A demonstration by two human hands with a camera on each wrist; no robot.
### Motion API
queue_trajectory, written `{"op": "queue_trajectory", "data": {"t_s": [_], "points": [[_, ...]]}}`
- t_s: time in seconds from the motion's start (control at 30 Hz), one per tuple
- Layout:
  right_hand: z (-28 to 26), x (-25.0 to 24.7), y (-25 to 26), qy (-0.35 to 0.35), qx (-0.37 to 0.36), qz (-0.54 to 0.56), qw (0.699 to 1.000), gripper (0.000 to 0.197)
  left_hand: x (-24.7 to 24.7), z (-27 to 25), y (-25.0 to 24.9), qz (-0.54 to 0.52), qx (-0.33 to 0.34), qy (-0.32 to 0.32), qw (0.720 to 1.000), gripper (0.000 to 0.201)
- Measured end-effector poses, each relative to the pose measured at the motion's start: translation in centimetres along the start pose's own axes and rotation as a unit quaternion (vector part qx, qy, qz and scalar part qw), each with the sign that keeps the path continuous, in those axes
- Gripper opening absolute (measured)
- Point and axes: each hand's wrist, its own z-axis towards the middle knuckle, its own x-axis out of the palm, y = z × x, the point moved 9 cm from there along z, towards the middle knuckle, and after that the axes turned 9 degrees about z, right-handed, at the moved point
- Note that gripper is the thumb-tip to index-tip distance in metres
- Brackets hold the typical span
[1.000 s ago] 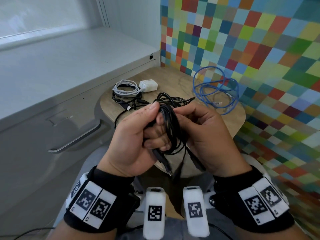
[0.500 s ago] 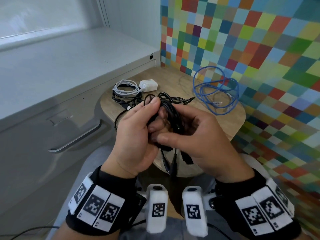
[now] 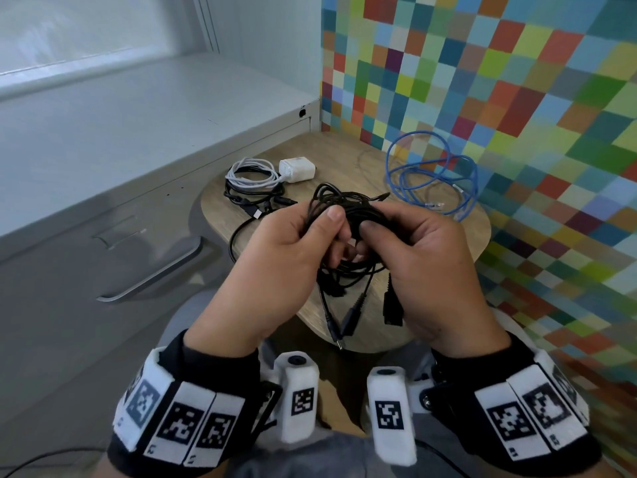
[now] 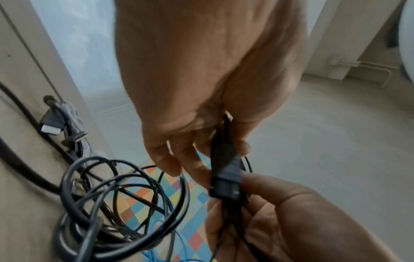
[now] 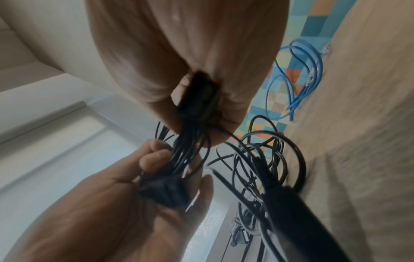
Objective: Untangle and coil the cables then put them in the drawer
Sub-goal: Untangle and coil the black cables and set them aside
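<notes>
Left hand (image 3: 275,257) and right hand (image 3: 424,260) both clenched around the black bundle (image 3: 348,215), held above the near edge of the tabletop (image 3: 348,160), thumbs pressing the loops from either side. Several plugs (image 3: 351,313) dangling loose below the hands. Just beyond the left hand, a white cable (image 3: 253,174) with its charger (image 3: 297,169), lying over more black cable (image 3: 253,200); beyond the right hand, a blue cable (image 3: 432,177), loosely looped and apart from the rest. Left of the left hand, the drawer (image 3: 86,236), closed. Likely trouble: loops springing apart if either grip slackens, dangling plugs snagging in the coil and knotting it again, or a trailing strand dragging the tabletop cables off the edge. No brand or readable writing anywhere; only square black-and-white marker patterns on the wristbands (image 3: 179,422).
</notes>
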Motion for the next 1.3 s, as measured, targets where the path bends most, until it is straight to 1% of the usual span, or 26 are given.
{"op": "queue_trajectory", "data": {"t_s": [0.07,0.2,0.3,0.37,0.43,0.53,0.57,0.63,0.7,0.77,0.83,0.93,1.03,1.1,1.2,1.3], "points": [[0.1,-0.1,0.0,-0.009,-0.001,-0.018,1.0,0.021,-0.5,-0.1,-0.4,0.059,0.011,-0.023,0.998,0.034],[0.1,0.0,-0.2,-0.016,0.016,-0.01,1.0,0.02,-0.7,-0.3,-0.9,0.155,0.018,-0.075,0.985,0.037],[-0.1,-0.2,-0.1,-0.032,0.02,0.005,0.999,0.025,-0.7,-0.6,-1.0,0.198,0.012,-0.118,0.973,0.039],[-0.2,-0.4,0.1,-0.042,0.02,0.012,0.999,0.02,-0.6,-0.8,-1.2,0.217,0.017,-0.14,0.966,0.037],[-0.3,-0.6,0.4,-0.046,0.023,0.03,0.998,0.018,-0.7,-1.0,-1.4,0.231,0.025,-0.158,0.96,0.034],[-0.3,-0.4,0.4,-0.041,0.037,0.079,0.995,0.021,-1.3,-0.8,-1.4,0.258,0.043,-0.174,0.949,0.034],[-0.3,-0.2,0.3,-0.032,0.044,0.097,0.994,0.022,-1.5,-0.7,-1.3,0.251,0.042,-0.175,0.951,0.034],[-0.3,0.1,-0.2,-0.009,0.062,0.135,0.989,0.026,-1.6,-0.7,-1.1,0.202,0.044,-0.164,0.965,0.035],[-0.3,0.3,-0.5,0.017,0.074,0.159,0.984,0.031,-1.1,-0.6,-1.1,0.128,0.046,-0.137,0.981,0.038],[-0.4,0.5,-0.4,0.04,0.076,0.16,0.983,0.035,-0.7,-0.5,-0.9,0.05,0.046,-0.114,0.991,0.04],[-0.4,0.4,-0.2,0.043,0.069,0.141,0.987,0.035,-0.6,-0.4,-0.6,0.01,0.044,-0.109,0.993,0.036],[-0.1,0.1,-0.3,0.031,0.056,0.101,0.993,0.035,-0.6,-0.3,-0.4,-0.014,0.047,-0.112,0.993,0.032],[0.1,-0.5,-0.8,-0.003,0.052,0.096,0.994,0.037,-0.7,-0.2,-0.2,-0.034,0.051,-0.115,0.992,0.034],[0.1,-0.9,-1.0,-0.022,0.039,0.086,0.995,0.037,-0.3,-0.1,0.1,-0.081,0.038,-0.105,0.99,0.033],[0.2,-1.0,-0.7,-0.023,0.025,0.074,0.997,0.031,0.1,0.1,0.7,-0.161,0.014,-0.083,0.983,0.032],[0.1,-1.1,0.1,-0.021,-0.011,0.022,0.999,0.025,0.1,0.1,0.8,-0.166,0.014,-0.082,0.983,0.033]]}}
